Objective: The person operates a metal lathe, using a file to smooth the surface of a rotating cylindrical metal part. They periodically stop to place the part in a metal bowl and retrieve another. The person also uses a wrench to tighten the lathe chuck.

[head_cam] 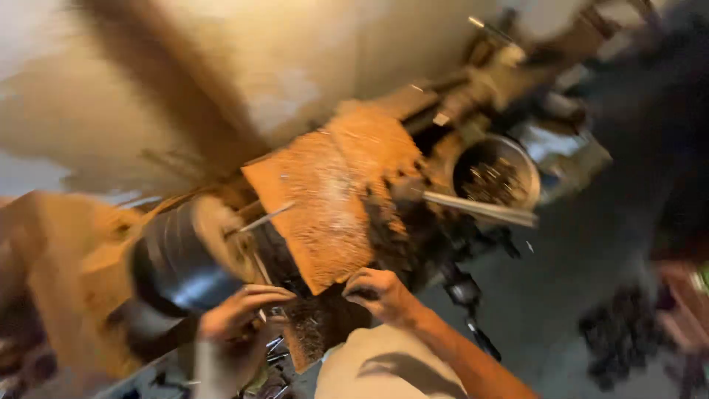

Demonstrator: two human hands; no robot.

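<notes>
Working close to metal chips and a machine

Reaching in under the orange, chip-strewn plate [332, 199], both hands sit at its near edge. The right hand [378, 294] has its fingers curled down at the plate's lower corner, seemingly pressing or gripping something dark there; blur hides what. The left hand [240, 309], just left of that corner, has fingers bent loosely around what may be a thin rod, though I cannot tell whether they actually clasp it. Left of the plate stands a dark metal cylinder [173, 262]; beyond the plate's far side is a round tin [496, 177] of swarf. Bare fingers could be cut by the sharp shavings scattered over the plate, or pinched against the cylinder if it turns. The quick head motion suggests hurried work, which raises that risk.
</notes>
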